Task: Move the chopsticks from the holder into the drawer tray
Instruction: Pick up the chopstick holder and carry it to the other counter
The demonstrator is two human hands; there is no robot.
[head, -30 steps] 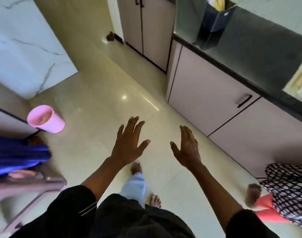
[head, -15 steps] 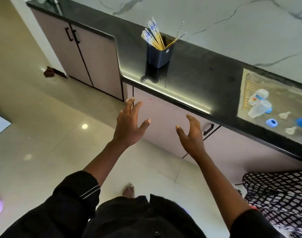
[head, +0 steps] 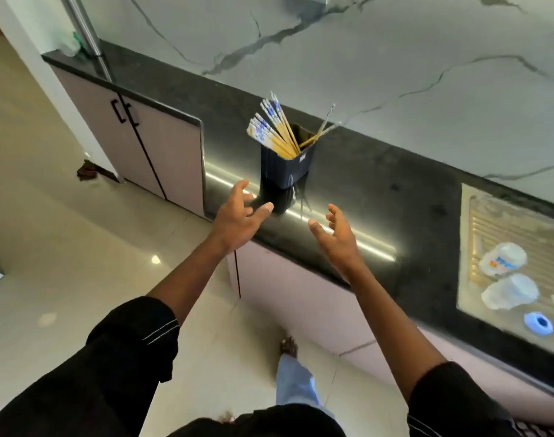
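A dark square holder (head: pixel 285 168) stands upright on the black polished bench (head: pixel 379 197), close to the marble-patterned wall (head: pixel 395 58) behind it. The chopsticks (head: pixel 274 129) are all in the holder: a thick bundle of yellow sticks with blue-and-white patterned ends fans out toward the left, and what looks like 2 thinner, paler sticks (head: pixel 324 129) lean out to the right, though blur makes their count uncertain. The holder's reflection shows on the bench surface just in front of it.

Both hands are raised in front of the bench, near its front edge and short of the holder, touching nothing. The left hand (head: pixel 237 216) is spread wide, fingers apart and thumb pointing toward the holder's reflection. The right hand (head: pixel 337 233) is likewise spread, palm turned inward toward the left one, fingers slightly curled and empty. The holder sits beyond and between the 2 hands. Black sleeves (head: pixel 133 342) are pushed up the forearms.

A bright strip of light (head: pixel 348 234) reflects along the bench's front edge. Under the bench are pale cabinet doors (head: pixel 162 152) with black handles. At the far right a recessed sink area (head: pixel 515 241) holds pale plastic containers (head: pixel 502 260) and a small blue ring-shaped item (head: pixel 539 323). Below, a bare foot (head: pixel 288 346) stands on the glossy tiled floor (head: pixel 64 247).
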